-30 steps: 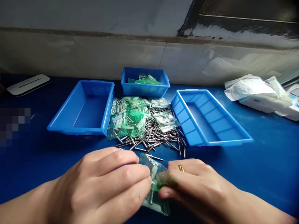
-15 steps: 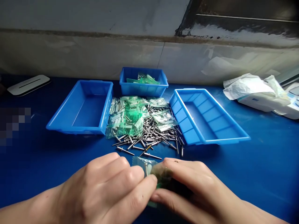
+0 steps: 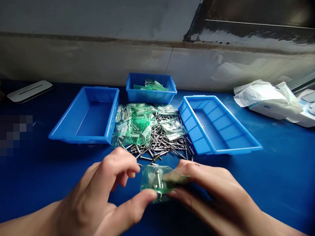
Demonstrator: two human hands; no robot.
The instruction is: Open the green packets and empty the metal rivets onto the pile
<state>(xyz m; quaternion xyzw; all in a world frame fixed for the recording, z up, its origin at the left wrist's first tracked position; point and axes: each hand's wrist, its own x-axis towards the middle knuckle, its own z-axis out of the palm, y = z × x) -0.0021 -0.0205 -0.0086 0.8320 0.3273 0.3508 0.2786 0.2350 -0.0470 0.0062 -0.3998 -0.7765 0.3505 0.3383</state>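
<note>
A small clear-and-green plastic bag (image 3: 154,180) with screws and pale plugs inside is pinched by my right hand (image 3: 209,186) at its right side. My left hand (image 3: 105,190) is open beside it, index finger and thumb spread apart. The left thumb tip lies at the bag's lower left edge; whether it touches I cannot tell. Beyond my hands is a heap of loose metal rivets and screws (image 3: 159,142). Several filled green bags (image 3: 137,126) lie on the heap's left part, and clear bags (image 3: 172,126) on its right.
Blue bins stand around the heap: a left bin (image 3: 80,141), a right bin (image 3: 233,151) and a back bin (image 3: 150,96) with green bags in it. A white flat device (image 3: 29,91) lies at the far left. Crumpled white paper (image 3: 258,93) rests on white equipment at the right.
My left fingers have opened and drawn away to the left, uncovering the bag. My right hand keeps hold of the bag. The view has tilted slightly.
</note>
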